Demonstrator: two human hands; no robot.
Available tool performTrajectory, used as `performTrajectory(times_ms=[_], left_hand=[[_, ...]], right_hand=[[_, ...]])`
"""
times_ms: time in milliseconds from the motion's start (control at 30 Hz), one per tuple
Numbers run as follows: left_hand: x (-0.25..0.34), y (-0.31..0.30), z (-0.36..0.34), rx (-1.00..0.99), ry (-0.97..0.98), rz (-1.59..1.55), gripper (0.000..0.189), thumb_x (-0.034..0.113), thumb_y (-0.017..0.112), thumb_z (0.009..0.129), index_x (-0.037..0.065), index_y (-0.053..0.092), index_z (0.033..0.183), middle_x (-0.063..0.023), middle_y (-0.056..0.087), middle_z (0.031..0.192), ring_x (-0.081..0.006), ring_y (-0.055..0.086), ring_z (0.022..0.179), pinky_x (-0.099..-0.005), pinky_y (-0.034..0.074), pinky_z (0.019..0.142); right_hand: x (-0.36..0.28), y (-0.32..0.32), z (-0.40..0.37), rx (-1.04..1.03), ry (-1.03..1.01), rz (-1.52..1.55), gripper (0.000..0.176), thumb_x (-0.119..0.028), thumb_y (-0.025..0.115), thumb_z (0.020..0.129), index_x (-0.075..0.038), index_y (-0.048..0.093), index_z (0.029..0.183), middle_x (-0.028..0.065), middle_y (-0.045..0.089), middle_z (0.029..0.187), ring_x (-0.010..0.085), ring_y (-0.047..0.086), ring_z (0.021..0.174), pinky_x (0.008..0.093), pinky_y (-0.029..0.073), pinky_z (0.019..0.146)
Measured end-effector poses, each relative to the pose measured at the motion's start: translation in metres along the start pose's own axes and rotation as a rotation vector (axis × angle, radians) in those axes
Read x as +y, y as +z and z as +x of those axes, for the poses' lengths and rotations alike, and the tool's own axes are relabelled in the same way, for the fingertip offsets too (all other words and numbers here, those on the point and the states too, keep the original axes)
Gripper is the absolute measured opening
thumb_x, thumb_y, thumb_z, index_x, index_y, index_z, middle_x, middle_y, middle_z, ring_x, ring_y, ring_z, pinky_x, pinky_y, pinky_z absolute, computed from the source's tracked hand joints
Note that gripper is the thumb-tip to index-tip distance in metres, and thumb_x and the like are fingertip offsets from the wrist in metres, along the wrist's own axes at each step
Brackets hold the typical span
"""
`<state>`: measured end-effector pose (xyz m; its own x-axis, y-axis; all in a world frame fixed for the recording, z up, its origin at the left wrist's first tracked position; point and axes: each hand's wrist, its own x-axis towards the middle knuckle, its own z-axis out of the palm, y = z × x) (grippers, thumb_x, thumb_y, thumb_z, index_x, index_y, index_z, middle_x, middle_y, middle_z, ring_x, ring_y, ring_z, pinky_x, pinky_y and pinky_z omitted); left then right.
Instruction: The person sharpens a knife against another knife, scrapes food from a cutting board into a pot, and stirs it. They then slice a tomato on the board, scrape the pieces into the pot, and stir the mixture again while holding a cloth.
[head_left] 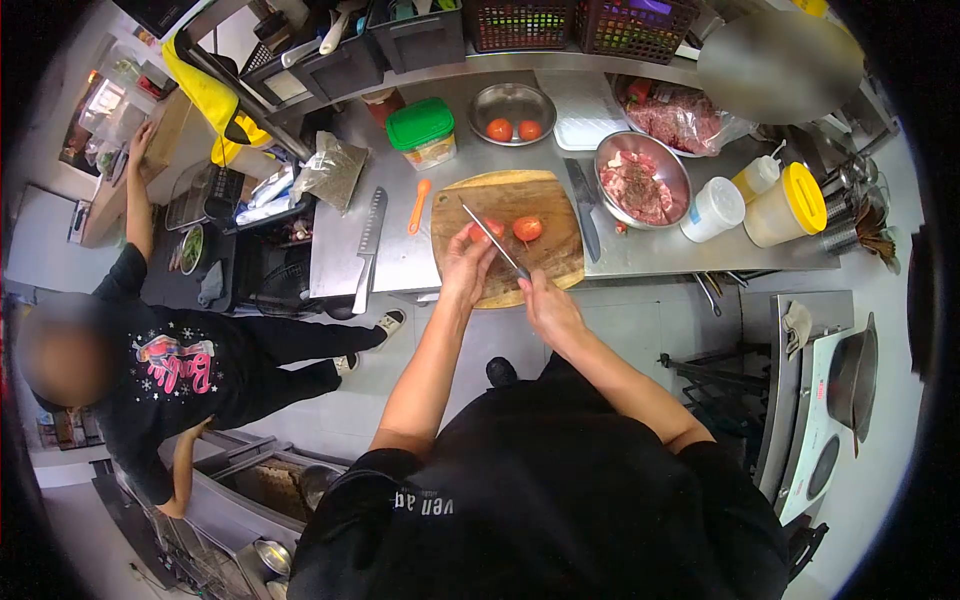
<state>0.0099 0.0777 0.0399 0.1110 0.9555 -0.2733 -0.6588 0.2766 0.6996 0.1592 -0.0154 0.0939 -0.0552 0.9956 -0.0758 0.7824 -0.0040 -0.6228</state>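
Observation:
My left hand (467, 264) is closed on a tomato (489, 228) over the wooden cutting board (500, 188). With my right hand (551, 312) I grip a knife (498, 244), its blade slanting across that tomato; whether it cuts in cannot be told. Another tomato (527, 229), apparently a cut half, lies on the board just right of the blade. Left of the board are an orange measuring spoon (419, 207) and a large knife (371, 240). Along the board's right edge lies a dark-bladed knife (581, 207).
Behind the board stand a steel bowl with two tomatoes (512, 101) and a green-lidded tub (420, 125). To the right are a bowl of seasoned meat (640, 187), bagged minced meat (680, 116) and a yellow-lidded container (786, 206). Another person (170, 370) stands at my left.

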Motion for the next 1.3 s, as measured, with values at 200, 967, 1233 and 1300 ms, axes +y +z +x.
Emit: performTrajectory(times_ms=[200, 967, 1233, 1300], left_hand=[[0.003, -0.004, 0.004, 0.043, -0.044, 0.021, 0.036, 0.005, 0.058, 0.091, 0.004, 0.043, 0.124, -0.0147, 0.058, 0.118, -0.0289, 0.059, 0.109, -0.0366, 0.051, 0.095], [0.017, 0.027, 0.002, -0.210, -0.174, -0.009, 0.041, 0.009, 0.058, 0.093, 0.002, 0.042, 0.130, -0.0109, 0.054, 0.123, -0.0213, 0.055, 0.114, -0.0349, 0.047, 0.099], [0.007, 0.004, 0.031, 0.082, 0.214, 0.935, 0.045, 0.017, 0.073, 0.081, 0.008, 0.056, 0.121, -0.0130, 0.065, 0.105, -0.0229, 0.063, 0.095, -0.0333, 0.053, 0.081], [-0.002, -0.012, 0.048, 0.215, 0.506, 1.532, 0.047, 0.023, 0.080, 0.069, 0.008, 0.064, 0.110, -0.0197, 0.063, 0.102, -0.0332, 0.061, 0.093, -0.0392, 0.049, 0.080]], right_hand=[[0.004, -0.016, 0.002, 0.039, -0.028, 0.042, 0.039, -0.036, 0.034, 0.101, 0.001, 0.047, 0.097, 0.0205, 0.061, 0.068, 0.0405, 0.061, 0.059, 0.0497, 0.049, 0.055], [0.015, -0.056, 0.020, -0.407, 0.459, 1.106, 0.046, -0.046, 0.030, 0.101, -0.004, 0.049, 0.100, 0.0015, 0.045, 0.060, 0.0111, 0.039, 0.041, 0.0297, 0.037, 0.037], [0.057, -0.078, 0.022, -0.172, 0.349, 0.802, 0.045, -0.046, 0.032, 0.101, -0.004, 0.051, 0.100, 0.0106, 0.056, 0.065, 0.0225, 0.052, 0.048, 0.0380, 0.042, 0.045], [0.082, -0.088, 0.018, 0.038, 0.205, 0.402, 0.044, -0.044, 0.034, 0.100, -0.004, 0.051, 0.100, 0.0156, 0.060, 0.068, 0.0290, 0.057, 0.051, 0.0419, 0.044, 0.048]])
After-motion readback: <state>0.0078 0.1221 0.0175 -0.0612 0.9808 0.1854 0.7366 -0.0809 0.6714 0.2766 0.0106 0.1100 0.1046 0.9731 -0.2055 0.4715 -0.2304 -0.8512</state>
